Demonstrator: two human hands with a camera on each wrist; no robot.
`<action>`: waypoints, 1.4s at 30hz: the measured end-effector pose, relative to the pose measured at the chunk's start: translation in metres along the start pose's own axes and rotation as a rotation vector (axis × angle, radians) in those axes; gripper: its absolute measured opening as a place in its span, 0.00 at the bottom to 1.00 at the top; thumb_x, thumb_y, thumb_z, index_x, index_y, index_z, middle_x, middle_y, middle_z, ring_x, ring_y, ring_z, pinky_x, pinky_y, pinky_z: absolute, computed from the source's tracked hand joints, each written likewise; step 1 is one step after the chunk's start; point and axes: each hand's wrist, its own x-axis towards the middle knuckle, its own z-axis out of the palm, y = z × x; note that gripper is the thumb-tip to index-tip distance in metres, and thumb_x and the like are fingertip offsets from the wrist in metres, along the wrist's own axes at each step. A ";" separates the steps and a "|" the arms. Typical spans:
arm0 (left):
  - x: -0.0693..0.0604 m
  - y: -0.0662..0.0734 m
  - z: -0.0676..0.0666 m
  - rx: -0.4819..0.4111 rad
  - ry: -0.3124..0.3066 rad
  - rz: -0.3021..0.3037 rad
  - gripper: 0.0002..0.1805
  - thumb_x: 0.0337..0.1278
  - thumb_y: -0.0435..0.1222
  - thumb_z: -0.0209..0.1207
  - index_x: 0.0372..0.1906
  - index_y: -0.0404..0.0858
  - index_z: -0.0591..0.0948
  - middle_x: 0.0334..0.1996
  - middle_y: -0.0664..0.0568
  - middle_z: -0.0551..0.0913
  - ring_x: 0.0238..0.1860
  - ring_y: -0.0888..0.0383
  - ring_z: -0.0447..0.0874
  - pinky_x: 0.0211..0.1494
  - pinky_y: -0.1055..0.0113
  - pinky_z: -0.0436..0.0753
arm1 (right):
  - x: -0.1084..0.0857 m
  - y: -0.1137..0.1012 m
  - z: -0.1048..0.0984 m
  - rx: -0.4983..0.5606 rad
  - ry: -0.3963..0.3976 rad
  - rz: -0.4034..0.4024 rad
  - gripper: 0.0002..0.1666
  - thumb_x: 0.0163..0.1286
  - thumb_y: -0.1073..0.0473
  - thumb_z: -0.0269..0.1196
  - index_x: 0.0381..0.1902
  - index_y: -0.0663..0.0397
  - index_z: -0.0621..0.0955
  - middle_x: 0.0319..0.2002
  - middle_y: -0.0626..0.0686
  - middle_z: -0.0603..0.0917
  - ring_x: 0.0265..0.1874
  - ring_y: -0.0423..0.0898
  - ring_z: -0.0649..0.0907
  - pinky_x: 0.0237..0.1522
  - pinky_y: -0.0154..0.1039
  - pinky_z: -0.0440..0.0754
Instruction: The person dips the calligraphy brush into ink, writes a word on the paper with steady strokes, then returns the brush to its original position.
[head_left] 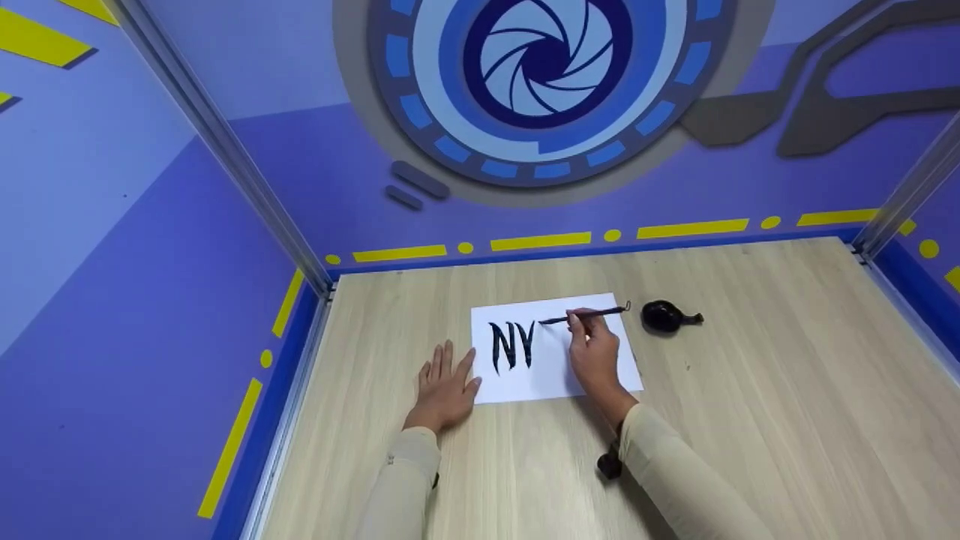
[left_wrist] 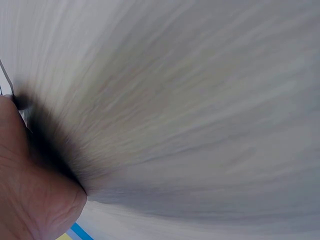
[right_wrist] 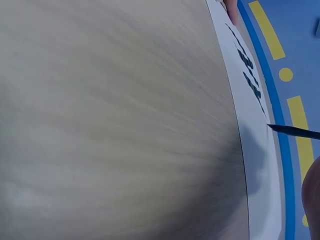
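Observation:
A white sheet [head_left: 555, 375] lies on the table with black brush strokes [head_left: 504, 348] on its left half, resembling "N" and "V". The right hand [head_left: 598, 358] pinches a dark brush [head_left: 592, 313] between thumb and fingers, its tip at the paper just right of the strokes. In the right wrist view the brush [right_wrist: 292, 131] points at the sheet [right_wrist: 245, 110], near the end of the strokes. Fingers spread, the left hand [head_left: 444, 386] rests flat at the sheet's left edge. The left wrist view shows only part of this hand [left_wrist: 37, 200] against the table.
To the right of the sheet sits a round black container [head_left: 661, 318] with a narrow neck pointing right. The wooden table [head_left: 750, 390] meets a blue-purple back wall [head_left: 300, 165] and side walls. A black device [head_left: 609, 465] is at the right wrist.

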 end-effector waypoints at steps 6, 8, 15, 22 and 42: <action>-0.001 0.001 -0.001 -0.003 -0.002 -0.008 0.35 0.85 0.58 0.39 0.88 0.57 0.53 0.90 0.42 0.36 0.91 0.40 0.31 0.89 0.36 0.40 | -0.001 0.001 0.000 -0.047 0.004 -0.037 0.09 0.79 0.63 0.64 0.49 0.60 0.88 0.41 0.57 0.92 0.39 0.48 0.90 0.47 0.33 0.86; -0.001 0.001 -0.001 0.001 0.000 -0.009 0.35 0.85 0.58 0.39 0.88 0.57 0.53 0.90 0.42 0.36 0.91 0.40 0.31 0.89 0.36 0.40 | -0.002 0.001 0.000 -0.057 0.002 -0.045 0.08 0.79 0.63 0.64 0.49 0.59 0.88 0.41 0.57 0.92 0.40 0.48 0.90 0.47 0.34 0.87; -0.001 0.003 -0.001 0.001 -0.001 -0.005 0.35 0.85 0.58 0.39 0.88 0.57 0.53 0.90 0.41 0.36 0.90 0.40 0.31 0.89 0.36 0.40 | -0.005 -0.001 0.001 -0.030 -0.021 -0.034 0.08 0.80 0.63 0.64 0.48 0.61 0.88 0.38 0.58 0.91 0.39 0.48 0.89 0.47 0.35 0.86; -0.002 0.004 -0.002 -0.021 0.001 0.002 0.35 0.84 0.58 0.40 0.88 0.56 0.54 0.90 0.40 0.37 0.91 0.40 0.32 0.89 0.35 0.40 | -0.004 -0.002 0.000 -0.066 -0.011 -0.087 0.07 0.79 0.64 0.64 0.46 0.61 0.87 0.36 0.56 0.90 0.36 0.46 0.88 0.43 0.36 0.85; -0.001 0.003 -0.001 0.009 0.002 -0.011 0.35 0.84 0.57 0.40 0.88 0.56 0.55 0.90 0.40 0.38 0.90 0.39 0.33 0.89 0.35 0.41 | -0.001 -0.006 -0.007 -0.044 -0.036 -0.046 0.07 0.78 0.63 0.64 0.38 0.61 0.81 0.30 0.56 0.89 0.31 0.44 0.85 0.35 0.31 0.79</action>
